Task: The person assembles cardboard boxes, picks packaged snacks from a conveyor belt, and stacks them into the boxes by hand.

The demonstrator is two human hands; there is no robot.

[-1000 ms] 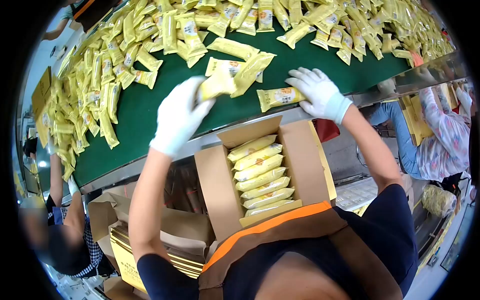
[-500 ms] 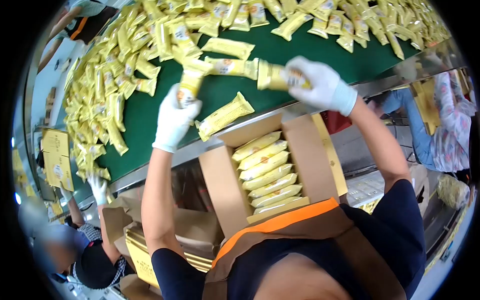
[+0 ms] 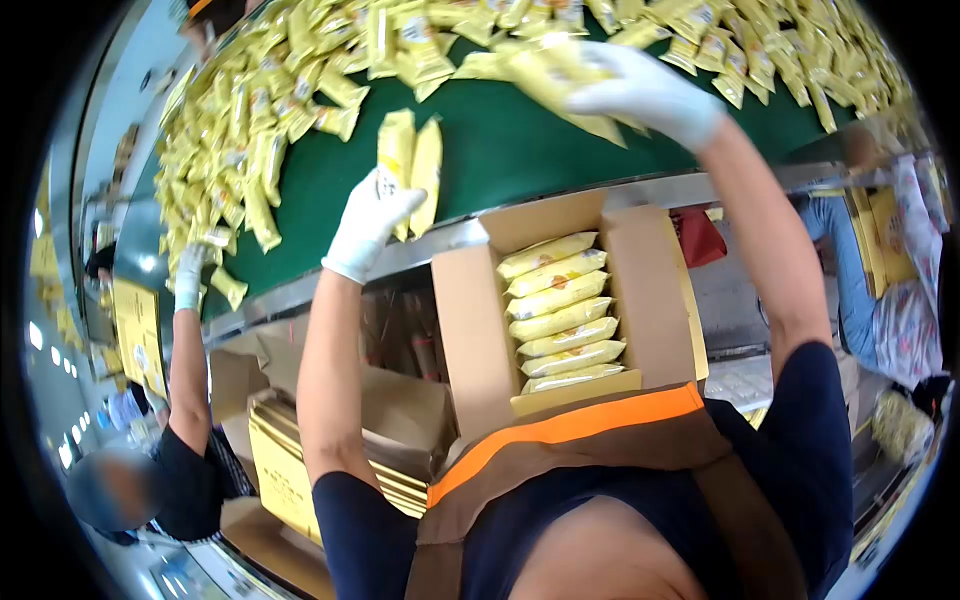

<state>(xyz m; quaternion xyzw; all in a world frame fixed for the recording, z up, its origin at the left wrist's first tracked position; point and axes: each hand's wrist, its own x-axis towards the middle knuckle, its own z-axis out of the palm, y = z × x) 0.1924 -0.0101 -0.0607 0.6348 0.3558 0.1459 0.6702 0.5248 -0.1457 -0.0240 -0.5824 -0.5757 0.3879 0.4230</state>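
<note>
My left hand (image 3: 368,225), in a white glove, is closed around the lower end of a yellow snack packet (image 3: 396,148) above the green belt. A second yellow packet (image 3: 428,170) stands right beside it, against my thumb; whether I grip that one too I cannot tell. Farther right, my gloved right hand (image 3: 650,95) is closed on yellow snack packets (image 3: 545,85), blurred by motion, over the belt near the heap. Below my hands an open cardboard box (image 3: 470,345) holds a row of several yellow packets (image 3: 560,295) lying side by side.
Heaped yellow packets (image 3: 235,150) cover the far and left parts of the green belt (image 3: 320,200). A metal edge (image 3: 640,195) runs along its near side. Folded cartons (image 3: 285,485) stand at lower left, near a co-worker's gloved hand (image 3: 188,275). Another person's clothing shows at right.
My right hand has moved up and left to the heap with packets in it. My left hand has shifted slightly, and the loose packet below it now stands upright beside its packet.
</note>
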